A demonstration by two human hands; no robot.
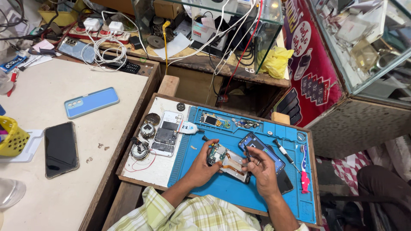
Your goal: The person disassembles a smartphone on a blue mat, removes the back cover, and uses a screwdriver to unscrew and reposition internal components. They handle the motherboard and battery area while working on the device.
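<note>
An opened phone (227,161) with its circuit board and orange flex cable bare lies on the blue repair mat (222,188). My left hand (202,164) grips its left end, fingers over the board. At the phone's right end, my right hand (262,167) pinches a thin dark tool. A phone with a dark screen (262,149) lies just behind my right hand.
A screwdriver (283,151) and a red-handled tool (305,179) lie on the mat's right side. Left of the mat sit another opened phone (168,132) and small round parts (140,149). The pale table to the left holds a blue phone (91,102), a black phone (61,148) and a yellow basket (10,137).
</note>
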